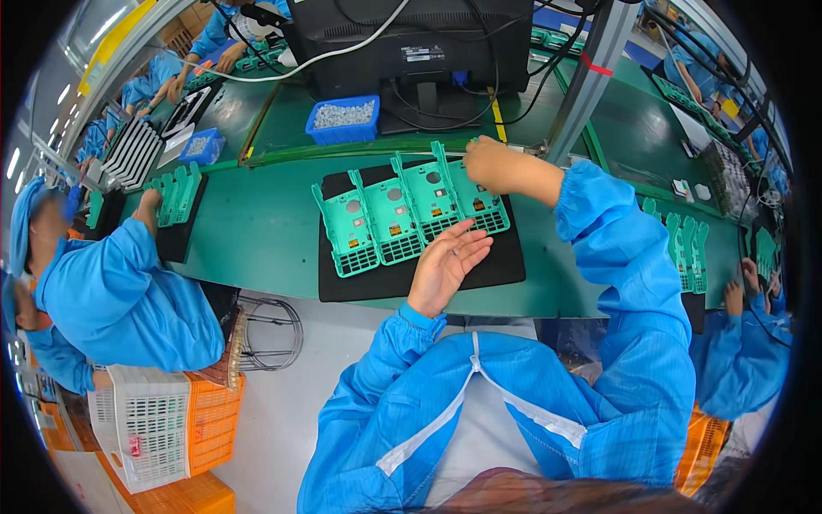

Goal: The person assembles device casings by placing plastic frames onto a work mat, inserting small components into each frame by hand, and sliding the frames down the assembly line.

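Observation:
Several teal-green plastic housings (396,210) stand side by side in a row on a black mat (364,287). Each has a grid of slots at its near end and small parts inside. My right hand (491,165) is closed in a pinch at the far end of the rightmost housing (481,208); whatever its fingertips hold is hidden. Palm upward, my left hand (447,264) hovers at the near edge of the row, fingers loosely spread and holding nothing. Its fingertips are close to the slotted ends of the right-hand housings.
Beyond the row, a blue bin (342,120) of small pale parts stands beside a monitor (419,51) with hanging cables. A metal post (591,81) rises at the right. Co-workers in blue sit on both sides. Stacked crates (158,424) stand on the floor at left.

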### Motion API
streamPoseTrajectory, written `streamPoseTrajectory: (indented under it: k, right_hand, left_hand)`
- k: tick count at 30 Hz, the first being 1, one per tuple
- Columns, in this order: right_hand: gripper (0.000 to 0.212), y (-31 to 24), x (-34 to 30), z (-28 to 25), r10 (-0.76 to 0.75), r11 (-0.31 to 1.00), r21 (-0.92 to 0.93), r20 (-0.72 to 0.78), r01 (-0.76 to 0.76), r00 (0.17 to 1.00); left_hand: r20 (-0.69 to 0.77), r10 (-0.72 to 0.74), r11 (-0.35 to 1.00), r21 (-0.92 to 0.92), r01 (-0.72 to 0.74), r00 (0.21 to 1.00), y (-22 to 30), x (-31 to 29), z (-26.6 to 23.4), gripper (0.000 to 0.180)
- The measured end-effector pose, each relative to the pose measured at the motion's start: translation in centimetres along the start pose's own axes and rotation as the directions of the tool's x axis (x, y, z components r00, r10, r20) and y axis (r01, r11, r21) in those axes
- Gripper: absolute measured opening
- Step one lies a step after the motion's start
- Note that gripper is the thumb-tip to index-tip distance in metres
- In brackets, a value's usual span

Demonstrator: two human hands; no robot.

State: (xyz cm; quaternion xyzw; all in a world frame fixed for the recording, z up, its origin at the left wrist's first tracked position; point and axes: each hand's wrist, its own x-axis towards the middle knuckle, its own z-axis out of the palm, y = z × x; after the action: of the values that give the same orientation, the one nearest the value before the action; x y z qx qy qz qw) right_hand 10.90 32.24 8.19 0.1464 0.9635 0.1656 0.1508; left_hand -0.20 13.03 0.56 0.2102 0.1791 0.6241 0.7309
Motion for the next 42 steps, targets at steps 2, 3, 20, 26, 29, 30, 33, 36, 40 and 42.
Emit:
streamPoseTrajectory:
  k: [2,3,20,26,29,30,33,36,40,42]
  right_hand:
    - [0.02,-0.3,0.1,0.0,0.008,0.999,-0.049,0.004,-0.008,1.0]
    - [0.022,-0.3,0.0,-0.2,0.003,0.998,-0.064,0.002,-0.003,1.0]
    - [0.013,-2.8,-2.6,-2.5,0.025,0.82,0.544,-0.339,0.175,0.94]
    - [0.013,-7.3,-3.6,-3.4,-0.066,0.744,0.553,-0.497,0.374,0.865]
    - [0.013,-7.5,-3.5,-3.2,-0.091,0.819,0.463,-0.479,0.339,0.873]
    - [0.013,-7.6,-3.5,-3.3,-0.086,0.807,0.483,-0.471,0.338,0.878]
    - [0.012,-7.7,-4.1,-4.3,-0.047,0.765,0.563,-0.434,0.312,0.899]
    - [0.011,-7.3,-4.7,-5.3,0.023,0.751,0.615,-0.386,0.239,0.922]
    - [0.01,-6.7,-5.3,-5.6,0.045,0.786,0.576,-0.412,0.222,0.91]
    - [0.011,-6.6,-5.3,-5.3,0.032,0.776,0.58,-0.428,0.247,0.903]
  left_hand:
    - [-0.004,0.001,1.0,-0.002,-0.001,1.0,0.0,0.1,-0.1,0.045]
    - [-0.004,0.001,1.0,-0.002,-0.001,1.0,-0.1,0.1,-0.1,0.045]
    - [0.043,-0.024,0.948,-0.316,0.036,0.999,0.3,-0.7,0.0,0.06]
    - [0.116,0.018,0.959,-0.283,0.015,0.993,0.3,-0.3,-0.3,0.059]
    - [0.082,0.013,0.967,-0.254,0.008,0.997,0.4,-0.3,0.2,0.058]
    - [0.08,0.014,0.967,-0.254,0.007,0.997,0.4,-0.4,0.2,0.058]
    - [0.075,0.023,0.968,-0.25,-0.004,0.997,0.3,-0.6,0.4,0.055]
    - [-0.043,0.077,0.987,-0.14,-0.082,0.996,-0.1,-1.0,0.9,0.049]
    - [-0.091,0.129,0.976,0.188,-0.111,0.987,-0.6,-1.6,0.8,0.025]
    - [-0.069,0.154,0.964,0.229,-0.134,0.986,-0.6,-1.6,1.0,0.02]
